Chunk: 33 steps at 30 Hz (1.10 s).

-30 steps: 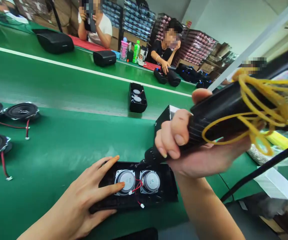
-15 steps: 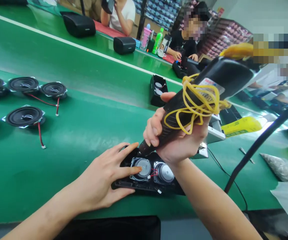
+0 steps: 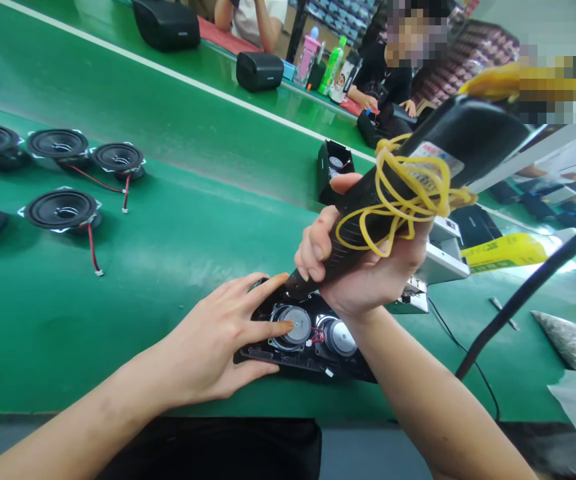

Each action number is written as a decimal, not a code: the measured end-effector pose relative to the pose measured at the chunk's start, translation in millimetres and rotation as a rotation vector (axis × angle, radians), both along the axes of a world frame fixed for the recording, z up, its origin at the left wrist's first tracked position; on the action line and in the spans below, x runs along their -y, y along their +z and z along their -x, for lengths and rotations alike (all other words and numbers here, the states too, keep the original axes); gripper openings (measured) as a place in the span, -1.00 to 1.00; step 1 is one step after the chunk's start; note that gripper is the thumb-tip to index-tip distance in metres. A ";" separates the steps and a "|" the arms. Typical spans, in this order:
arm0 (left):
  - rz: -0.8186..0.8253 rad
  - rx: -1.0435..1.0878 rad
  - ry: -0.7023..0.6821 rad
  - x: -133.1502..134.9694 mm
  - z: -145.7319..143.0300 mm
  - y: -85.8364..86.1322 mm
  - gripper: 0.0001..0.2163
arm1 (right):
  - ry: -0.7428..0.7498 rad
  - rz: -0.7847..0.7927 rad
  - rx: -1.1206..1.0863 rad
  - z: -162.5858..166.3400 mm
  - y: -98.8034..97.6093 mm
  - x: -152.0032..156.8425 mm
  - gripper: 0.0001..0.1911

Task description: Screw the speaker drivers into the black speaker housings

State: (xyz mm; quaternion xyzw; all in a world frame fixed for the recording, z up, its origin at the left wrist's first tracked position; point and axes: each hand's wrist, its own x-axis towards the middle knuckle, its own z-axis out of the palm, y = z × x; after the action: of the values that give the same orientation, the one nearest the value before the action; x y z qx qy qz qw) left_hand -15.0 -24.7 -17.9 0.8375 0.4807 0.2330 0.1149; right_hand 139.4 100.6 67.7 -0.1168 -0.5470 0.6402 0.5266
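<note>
My right hand (image 3: 383,273) is wrapped around a black electric screwdriver (image 3: 358,230), its body tilted and a yellow cord (image 3: 413,187) bundled about it. The tool's nose points down at the far edge of a black speaker panel (image 3: 288,357); the bit's tip is hidden. Two small round speaker drivers (image 3: 342,337) with silver backs sit in the panel, red wires between them. My left hand (image 3: 223,333) grips the panel's left end with spread fingers: thumb along the near edge, one finger on the left driver, another by the screwdriver nose.
Several loose speaker cones (image 3: 61,210) with red-and-black leads lie at left on the green bench (image 3: 168,213). An open black box (image 3: 335,170) stands beyond my right hand. A black bar (image 3: 533,287) slants at right near a plastic bag (image 3: 568,337). People sit across the bench.
The whole view has shifted, so the bench items appear a little higher and further right. Both hands keep the same hold, with the screwdriver still at the panel's far edge.
</note>
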 end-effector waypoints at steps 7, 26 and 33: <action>-0.007 0.029 0.000 -0.5 -0.2 2.7 -0.53 | 0.005 0.010 0.004 1.4 -3.0 -0.7 -0.32; 0.011 0.031 0.001 -0.4 0.2 3.8 -0.53 | -0.010 -0.008 0.048 2.2 -5.9 -4.3 -0.30; 0.014 0.026 -0.003 -2.4 -1.2 4.9 -0.55 | -0.021 -0.003 0.044 0.9 -9.4 -9.7 -0.28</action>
State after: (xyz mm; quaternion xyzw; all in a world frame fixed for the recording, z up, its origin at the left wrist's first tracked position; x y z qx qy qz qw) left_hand -13.8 -22.3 -13.0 0.8344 0.4793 0.2405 0.1274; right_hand 138.5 110.3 58.3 -0.1357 -0.5583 0.6310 0.5212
